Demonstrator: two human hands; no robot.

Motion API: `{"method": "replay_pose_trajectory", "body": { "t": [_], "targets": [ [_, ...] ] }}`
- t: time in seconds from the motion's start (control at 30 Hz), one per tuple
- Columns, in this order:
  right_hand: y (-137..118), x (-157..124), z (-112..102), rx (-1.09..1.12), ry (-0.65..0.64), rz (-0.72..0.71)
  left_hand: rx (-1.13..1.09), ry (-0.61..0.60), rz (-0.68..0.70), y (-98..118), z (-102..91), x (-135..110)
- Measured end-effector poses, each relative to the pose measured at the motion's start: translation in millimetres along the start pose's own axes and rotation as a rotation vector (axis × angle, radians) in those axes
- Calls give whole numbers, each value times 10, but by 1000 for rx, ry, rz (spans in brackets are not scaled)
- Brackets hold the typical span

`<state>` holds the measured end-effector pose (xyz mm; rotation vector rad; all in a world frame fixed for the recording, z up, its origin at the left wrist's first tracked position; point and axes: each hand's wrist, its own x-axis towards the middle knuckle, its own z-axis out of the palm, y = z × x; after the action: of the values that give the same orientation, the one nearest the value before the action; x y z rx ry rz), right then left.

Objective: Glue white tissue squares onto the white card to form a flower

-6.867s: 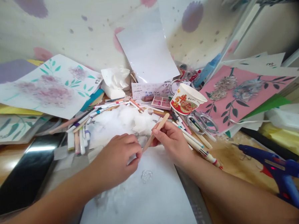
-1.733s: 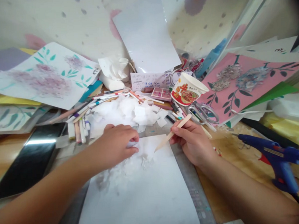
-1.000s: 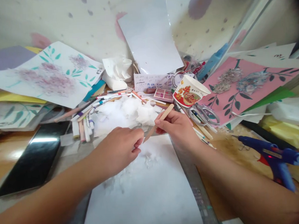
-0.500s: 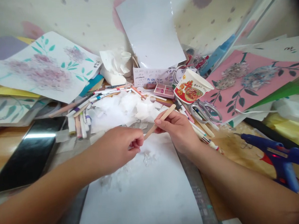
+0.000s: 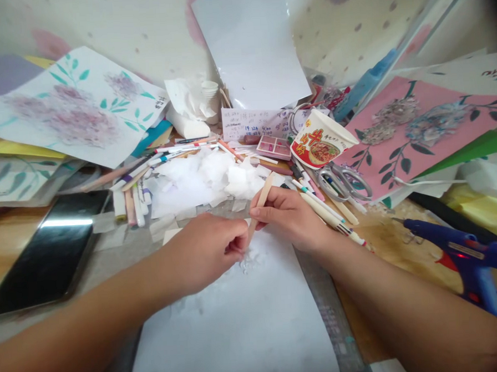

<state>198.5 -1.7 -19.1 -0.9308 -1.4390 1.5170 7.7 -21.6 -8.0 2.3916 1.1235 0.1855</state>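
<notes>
My right hand (image 5: 285,214) pinches a wooden craft stick (image 5: 262,199), tilted with its lower end down by my left hand. Over the upper part of a white paper sheet (image 5: 239,331), my left hand (image 5: 212,249) is closed, fingertips pressed together at the stick's lower end. What those fingers hold, if anything, is hidden. Crumpled whitish bits (image 5: 248,261) sit on the sheet just below them. Behind both hands lies a pile of torn white tissue paper (image 5: 206,177).
A blue glue gun (image 5: 464,252) with a red light lies at right. Scissors (image 5: 344,181), a paper noodle cup (image 5: 323,140) and several markers (image 5: 135,206) surround the tissue. A black phone (image 5: 47,252) is at left. Flower pictures (image 5: 117,143) lean on both sides.
Both hands have come closer together and down toward the sheet. The craft stick now stands steeper, its lower end nearer the whitish bits.
</notes>
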Motion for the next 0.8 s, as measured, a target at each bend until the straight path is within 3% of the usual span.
{"method": "replay_pose_trajectory", "body": {
  "t": [0.57, 0.8],
  "targets": [
    [42, 93, -53, 18, -19, 88, -15, 21, -24, 13, 22, 29],
    [49, 93, -27, 59, 33, 110, -24, 11, -74, -3, 11, 52]
  ]
}}
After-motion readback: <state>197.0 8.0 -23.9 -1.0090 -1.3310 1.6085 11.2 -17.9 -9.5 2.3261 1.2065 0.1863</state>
